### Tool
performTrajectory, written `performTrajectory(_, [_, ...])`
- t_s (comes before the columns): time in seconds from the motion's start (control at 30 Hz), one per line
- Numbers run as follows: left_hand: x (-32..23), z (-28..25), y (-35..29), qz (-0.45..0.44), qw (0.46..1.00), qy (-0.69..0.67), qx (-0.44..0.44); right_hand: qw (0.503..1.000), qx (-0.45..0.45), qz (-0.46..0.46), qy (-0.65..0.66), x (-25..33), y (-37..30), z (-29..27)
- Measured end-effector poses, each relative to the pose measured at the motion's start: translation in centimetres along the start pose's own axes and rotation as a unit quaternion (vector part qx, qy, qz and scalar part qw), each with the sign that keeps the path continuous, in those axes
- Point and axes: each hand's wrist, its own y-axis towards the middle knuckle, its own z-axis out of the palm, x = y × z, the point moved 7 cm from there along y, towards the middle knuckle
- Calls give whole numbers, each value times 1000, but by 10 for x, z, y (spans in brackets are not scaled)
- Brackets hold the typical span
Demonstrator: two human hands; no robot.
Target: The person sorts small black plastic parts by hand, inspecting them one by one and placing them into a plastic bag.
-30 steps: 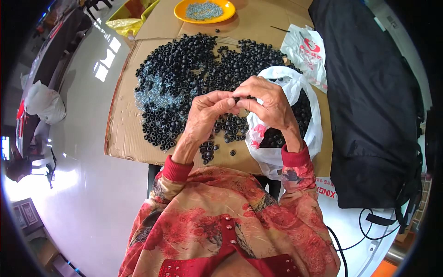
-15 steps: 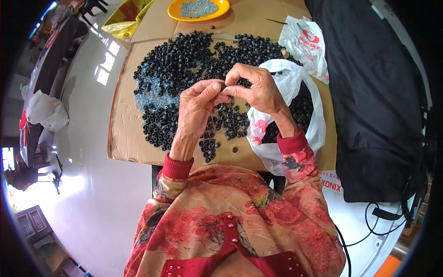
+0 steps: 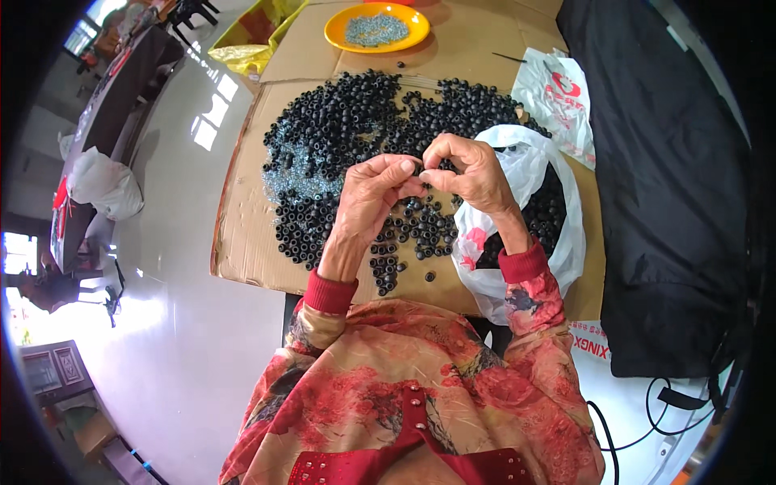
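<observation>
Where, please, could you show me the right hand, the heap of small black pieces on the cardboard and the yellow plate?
Right hand [image 3: 477, 181]: head view, on the back of the hand.
Heap of black pieces [image 3: 349, 105]: head view, on its upper left part.
Yellow plate [image 3: 335, 31]: head view, on its left rim.

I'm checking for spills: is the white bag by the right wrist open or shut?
Open: the white bag has a wide mouth, with black pieces visible inside.
</observation>
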Motion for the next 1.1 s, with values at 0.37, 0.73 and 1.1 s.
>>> performTrajectory(0.37, [-12,19,-2,18,996,79,-35,972,-45,-143,-179,40,-6,-7])
performTrajectory(0.73, [-10,19,5,33,989,132,-63,986,-85,-100,-104,22,-14,-18])
performTrajectory(1.1, [21,13,19,6,991,128,-47,968,-94,-172,-158,1,-25,-29])
